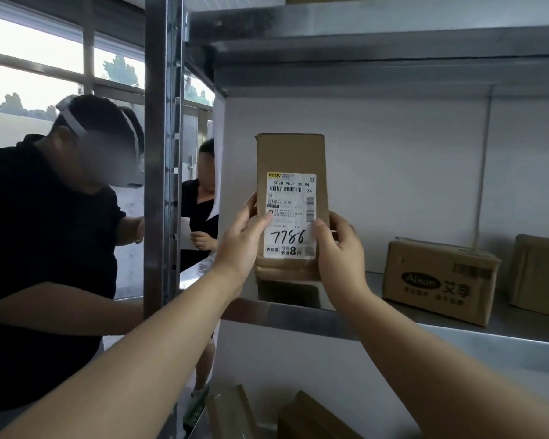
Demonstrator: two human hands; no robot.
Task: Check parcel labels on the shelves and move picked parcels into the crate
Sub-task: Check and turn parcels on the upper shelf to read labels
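Observation:
I hold a tall brown cardboard parcel (pixel 290 153) upright over the left end of a metal shelf (pixel 298 315). Its white shipping label (pixel 290 213) faces me, with "7786" handwritten on it. My left hand (pixel 240 242) grips the parcel's left edge, thumb on the label. My right hand (pixel 339 245) grips the right edge, thumb on the label too. The parcel's bottom looks slightly above or just at the shelf surface; I cannot tell which. No crate is in view.
A brown box printed "Aixon" (pixel 441 277) lies on the same shelf to the right, another box (pixel 541 274) beyond it. Two parcels (pixel 311 416) lie on the shelf below. A steel upright (pixel 162 153) stands left. Two people (pixel 45 232) stand left of it.

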